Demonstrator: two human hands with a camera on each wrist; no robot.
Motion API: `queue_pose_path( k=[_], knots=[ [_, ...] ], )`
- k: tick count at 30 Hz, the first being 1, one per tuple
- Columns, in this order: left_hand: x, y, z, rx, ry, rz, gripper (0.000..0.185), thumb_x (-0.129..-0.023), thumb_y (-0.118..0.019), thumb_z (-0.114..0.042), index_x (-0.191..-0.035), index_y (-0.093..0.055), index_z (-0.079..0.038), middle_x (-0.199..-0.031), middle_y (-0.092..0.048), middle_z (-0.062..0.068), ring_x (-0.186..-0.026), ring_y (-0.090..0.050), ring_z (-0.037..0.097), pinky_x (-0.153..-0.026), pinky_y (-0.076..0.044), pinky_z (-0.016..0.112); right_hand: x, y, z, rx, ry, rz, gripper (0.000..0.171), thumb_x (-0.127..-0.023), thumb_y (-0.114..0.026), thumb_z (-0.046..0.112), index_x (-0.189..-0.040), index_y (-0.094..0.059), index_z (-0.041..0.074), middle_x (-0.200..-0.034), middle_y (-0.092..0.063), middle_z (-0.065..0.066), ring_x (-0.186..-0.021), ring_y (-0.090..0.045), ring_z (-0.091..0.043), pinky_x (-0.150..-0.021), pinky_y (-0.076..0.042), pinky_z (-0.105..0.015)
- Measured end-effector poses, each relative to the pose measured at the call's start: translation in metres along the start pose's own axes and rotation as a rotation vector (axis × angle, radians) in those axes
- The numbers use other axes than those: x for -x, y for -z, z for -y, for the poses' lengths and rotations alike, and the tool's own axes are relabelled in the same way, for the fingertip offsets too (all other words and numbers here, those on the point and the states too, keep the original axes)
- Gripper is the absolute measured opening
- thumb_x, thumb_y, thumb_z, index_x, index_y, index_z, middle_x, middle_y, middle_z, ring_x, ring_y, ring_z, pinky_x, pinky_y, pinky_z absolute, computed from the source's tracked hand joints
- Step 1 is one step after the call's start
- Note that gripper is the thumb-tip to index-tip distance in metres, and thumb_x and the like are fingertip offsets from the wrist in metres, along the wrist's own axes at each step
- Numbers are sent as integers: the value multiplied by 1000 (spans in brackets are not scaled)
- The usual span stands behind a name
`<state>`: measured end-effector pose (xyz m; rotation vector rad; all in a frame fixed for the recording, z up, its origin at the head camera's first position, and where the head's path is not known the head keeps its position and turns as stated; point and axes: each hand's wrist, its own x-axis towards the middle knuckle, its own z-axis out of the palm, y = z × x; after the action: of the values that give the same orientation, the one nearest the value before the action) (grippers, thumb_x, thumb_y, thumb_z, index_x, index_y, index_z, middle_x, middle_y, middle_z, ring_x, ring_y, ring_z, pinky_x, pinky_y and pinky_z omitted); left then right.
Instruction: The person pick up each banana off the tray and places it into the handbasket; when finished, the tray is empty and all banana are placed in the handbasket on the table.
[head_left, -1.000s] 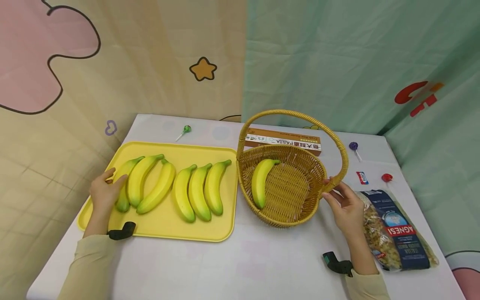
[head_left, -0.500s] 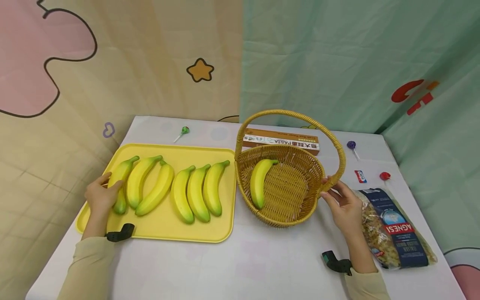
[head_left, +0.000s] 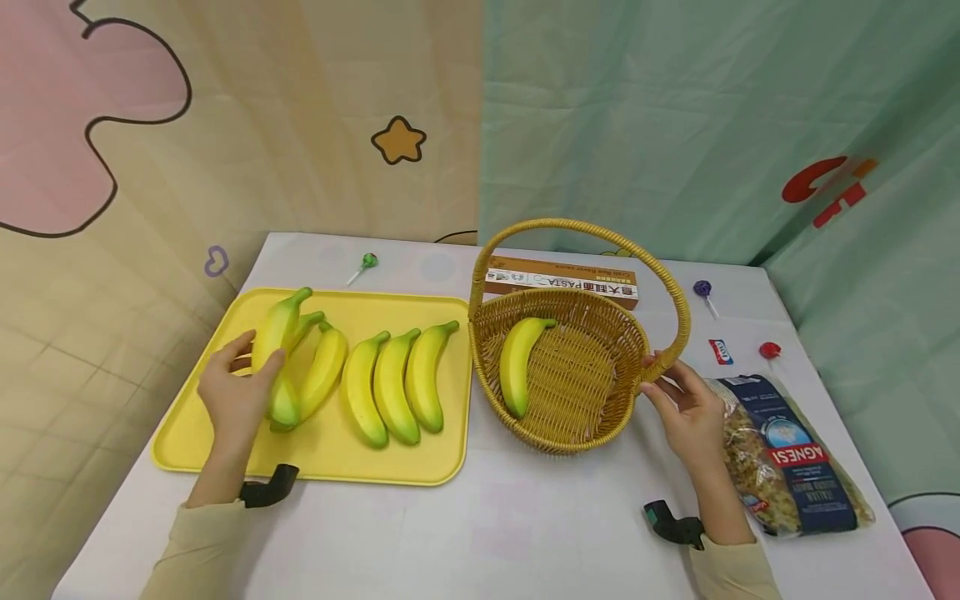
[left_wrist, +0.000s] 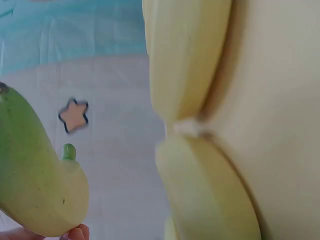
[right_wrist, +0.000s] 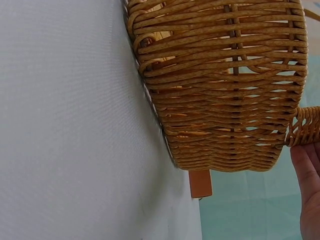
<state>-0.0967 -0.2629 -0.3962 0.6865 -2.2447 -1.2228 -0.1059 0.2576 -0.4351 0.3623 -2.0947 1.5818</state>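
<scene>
My left hand [head_left: 238, 392] grips a yellow banana [head_left: 274, 337] and holds it lifted a little above the yellow tray [head_left: 187, 433], over the other bananas [head_left: 390, 379] lying there. The left wrist view shows that banana [left_wrist: 35, 190] close up with a fingertip under it. A wicker basket [head_left: 592, 417] with a tall handle stands right of the tray and holds one banana [head_left: 517, 362]. My right hand [head_left: 686, 408] holds the base of the basket handle [right_wrist: 306, 125] at the basket's right rim.
A pasta box [head_left: 562, 279] lies behind the basket. A bag of pasta [head_left: 787, 458] lies at the right, beside my right hand. Lollipops [head_left: 363, 265] and small sweets [head_left: 722, 352] are scattered along the back and right of the white table [head_left: 480, 533].
My left hand has closed on the leftmost banana and raised it off the tray, moving right and up. The right hand stays on the basket handle.
</scene>
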Motion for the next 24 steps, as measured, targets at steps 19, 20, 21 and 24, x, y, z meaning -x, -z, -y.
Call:
queue_pose_path(
  k=[19, 20, 21, 24],
  knots=[
    [125, -155, -132, 290, -531, 419, 47, -78, -74, -18, -122, -66, -4, -105, -62, 13, -88, -57, 22, -71, -46, 28, 0, 1, 1, -12, 56, -11, 45, -80, -64, -21, -124, -59, -12, -112, -70, 1, -107, -67, -7, -88, -52, -18],
    [126, -165, -135, 277, -521, 423, 47, -78, -74, -19, -122, -66, -4, -105, -62, 12, -87, -56, 22, -71, -45, 28, 1, 1, 0, -20, 55, -10, 45, -80, -64, -20, -124, -59, -11, -112, -70, 0, -106, -67, -7, -88, -53, -18],
    [127, -173, -137, 264, -507, 427, 48, -78, -74, -20, -123, -66, -4, -105, -61, 12, -86, -55, 22, -71, -43, 28, 1, 1, -1, -27, 55, -10, 45, -81, -64, -20, -124, -59, -11, -112, -70, -2, -107, -67, -8, -88, -53, -19],
    [130, -192, -141, 220, -465, 444, 49, -78, -73, -22, -123, -65, -5, -105, -59, 12, -85, -53, 21, -71, -41, 29, 1, 0, -2, -29, 47, -5, 44, -81, -65, -18, -125, -60, -10, -113, -70, -2, -107, -67, -8, -88, -53, -19]
  ],
)
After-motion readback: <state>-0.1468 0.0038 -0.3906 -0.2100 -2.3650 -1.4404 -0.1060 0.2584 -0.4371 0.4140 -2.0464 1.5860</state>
